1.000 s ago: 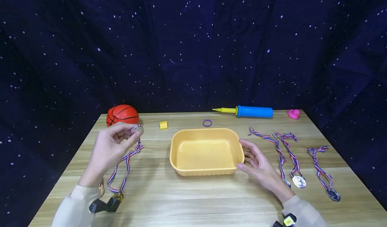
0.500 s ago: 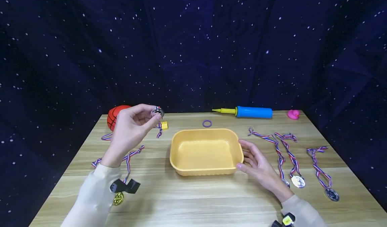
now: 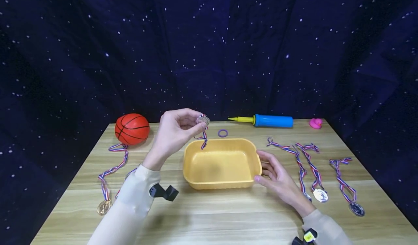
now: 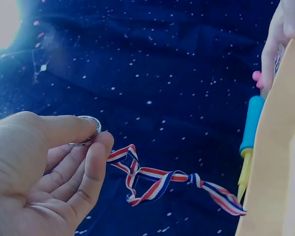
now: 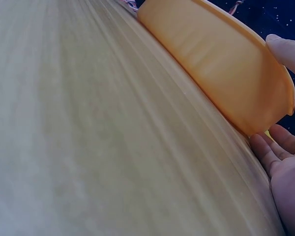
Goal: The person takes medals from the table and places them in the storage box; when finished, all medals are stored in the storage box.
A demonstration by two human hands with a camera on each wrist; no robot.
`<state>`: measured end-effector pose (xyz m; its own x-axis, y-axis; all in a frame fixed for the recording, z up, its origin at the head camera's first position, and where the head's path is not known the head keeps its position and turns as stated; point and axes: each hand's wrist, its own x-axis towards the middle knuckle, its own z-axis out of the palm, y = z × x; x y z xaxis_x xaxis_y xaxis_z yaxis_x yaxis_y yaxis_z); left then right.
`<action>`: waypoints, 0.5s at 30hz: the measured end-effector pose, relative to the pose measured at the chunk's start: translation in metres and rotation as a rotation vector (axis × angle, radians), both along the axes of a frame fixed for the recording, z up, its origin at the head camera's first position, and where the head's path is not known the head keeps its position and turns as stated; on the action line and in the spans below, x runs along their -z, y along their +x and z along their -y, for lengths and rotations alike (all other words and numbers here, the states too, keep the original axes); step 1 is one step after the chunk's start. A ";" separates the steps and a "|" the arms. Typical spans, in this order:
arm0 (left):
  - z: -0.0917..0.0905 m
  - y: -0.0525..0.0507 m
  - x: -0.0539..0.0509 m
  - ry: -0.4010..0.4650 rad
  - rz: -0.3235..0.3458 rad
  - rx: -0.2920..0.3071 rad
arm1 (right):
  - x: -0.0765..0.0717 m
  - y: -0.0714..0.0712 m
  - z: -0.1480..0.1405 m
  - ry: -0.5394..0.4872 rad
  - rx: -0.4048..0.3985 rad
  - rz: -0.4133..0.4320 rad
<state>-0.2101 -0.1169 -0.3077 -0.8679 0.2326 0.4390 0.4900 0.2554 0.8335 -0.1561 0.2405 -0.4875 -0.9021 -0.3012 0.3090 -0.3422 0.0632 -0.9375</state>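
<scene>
Above the left back part of the yellow plastic bin (image 3: 222, 185), my left hand (image 3: 173, 135) pinches a silver medal (image 3: 203, 121) between thumb and fingers. The medal's striped red, white and blue ribbon (image 4: 155, 189) dangles from it, its knotted end over the bin's back rim in the head view. At the bin's right side, my right hand (image 3: 277, 181) holds the bin wall (image 5: 221, 59), with the thumb at the rim and the fingers along the side. The bin stands on the table with nothing visible inside.
At left lie a bronze-coloured medal (image 3: 104, 207) and a red basketball (image 3: 132, 129); my left forearm hides another ribbon's medal. Several silver medals, including one (image 3: 320, 195), lie at right. Along the back are a purple ring (image 3: 222, 130), blue pump (image 3: 273, 121) and pink duck (image 3: 315, 123).
My left hand has carried the silver medal rightward and up, from in front of the basketball to over the bin. The right hand has stayed at the bin's side.
</scene>
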 end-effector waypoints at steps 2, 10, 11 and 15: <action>-0.008 -0.002 0.003 0.011 0.020 0.020 | 0.000 0.000 0.000 0.002 0.000 0.001; -0.042 -0.005 0.023 -0.028 0.110 0.119 | 0.000 -0.001 0.000 0.007 0.003 -0.003; -0.045 -0.005 0.026 -0.046 0.120 0.127 | 0.001 -0.001 0.000 0.008 0.004 -0.003; -0.058 -0.003 0.039 -0.121 0.151 0.138 | 0.001 -0.002 0.000 0.007 0.007 -0.001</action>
